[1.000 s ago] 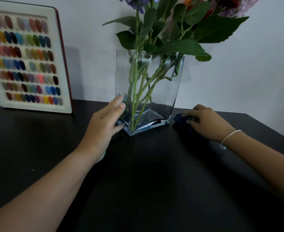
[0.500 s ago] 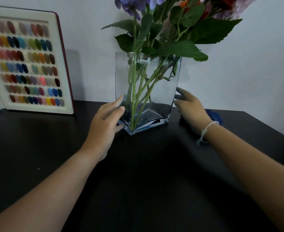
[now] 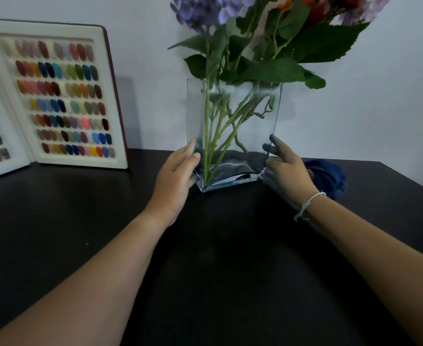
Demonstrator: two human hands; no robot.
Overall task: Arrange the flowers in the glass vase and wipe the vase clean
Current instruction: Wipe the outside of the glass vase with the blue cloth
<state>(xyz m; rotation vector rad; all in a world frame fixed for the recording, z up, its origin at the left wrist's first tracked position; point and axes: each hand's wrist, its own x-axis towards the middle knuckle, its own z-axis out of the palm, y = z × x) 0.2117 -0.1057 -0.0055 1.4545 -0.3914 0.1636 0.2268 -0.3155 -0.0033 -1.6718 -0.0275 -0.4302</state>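
Observation:
A clear rectangular glass vase (image 3: 250, 126) stands on the black table (image 3: 217, 270) near the wall. Several flowers (image 3: 255, 41) with green stems and leaves, purple and red blooms, stand in it. My left hand (image 3: 174, 181) lies flat against the vase's left lower side, fingers extended. My right hand (image 3: 289, 171) presses the vase's right lower edge with its fingers spread. A dark blue cloth (image 3: 330, 174) lies crumpled on the table just right of my right hand, not held.
An open sample book (image 3: 58, 96) with rows of coloured swatches leans against the white wall at the back left. The table's right edge runs diagonally at the far right.
My right hand let go of the blue cloth and moved left to the vase's right side. The left hand stayed on the vase's left side.

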